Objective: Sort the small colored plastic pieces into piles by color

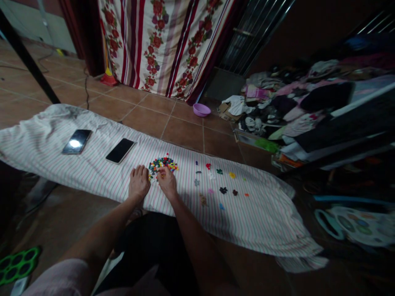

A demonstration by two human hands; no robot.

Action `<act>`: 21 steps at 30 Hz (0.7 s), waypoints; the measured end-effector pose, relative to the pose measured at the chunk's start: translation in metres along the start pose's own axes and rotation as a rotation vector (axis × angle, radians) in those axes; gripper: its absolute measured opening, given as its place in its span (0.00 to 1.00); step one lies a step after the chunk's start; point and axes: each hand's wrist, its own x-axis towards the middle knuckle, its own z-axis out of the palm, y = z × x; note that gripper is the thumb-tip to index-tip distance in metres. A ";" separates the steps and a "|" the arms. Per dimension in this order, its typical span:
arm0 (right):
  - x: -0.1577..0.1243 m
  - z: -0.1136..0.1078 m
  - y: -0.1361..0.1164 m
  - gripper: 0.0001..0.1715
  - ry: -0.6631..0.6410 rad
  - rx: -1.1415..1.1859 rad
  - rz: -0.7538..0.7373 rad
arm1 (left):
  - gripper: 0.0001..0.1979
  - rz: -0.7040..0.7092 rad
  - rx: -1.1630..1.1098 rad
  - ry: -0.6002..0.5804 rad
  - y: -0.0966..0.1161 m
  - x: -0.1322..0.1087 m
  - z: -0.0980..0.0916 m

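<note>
A mixed pile of small coloured beads [163,162] lies on the striped cloth [182,197]. My left hand [138,183] rests on the cloth at the pile's left edge, its fingers laid down and nothing seen in them. At the near side of the pile, my right hand [167,183] has thumb and fingers pinched together among the beads; whatever is between the fingertips is too small to make out. To the right are small single-colour groups, among them red beads [208,166], dark green beads [219,171], yellow beads [232,175], black beads [223,190] and tan beads [203,200].
Two phones, a dark phone [120,150] and a shiny phone [77,142], lie on the cloth at left. Beyond it, a purple basin [201,109] stands on the tiled floor. Heaped clothes [286,94] are at right, and a floral curtain [166,45] hangs behind.
</note>
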 end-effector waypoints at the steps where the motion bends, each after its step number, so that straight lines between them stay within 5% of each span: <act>1: -0.001 -0.002 0.004 0.09 0.024 0.032 0.029 | 0.19 -0.002 -0.004 0.003 0.000 0.000 0.000; 21: -0.033 -0.049 0.049 0.15 0.183 0.056 0.134 | 0.16 -0.006 0.007 0.021 0.005 0.001 -0.008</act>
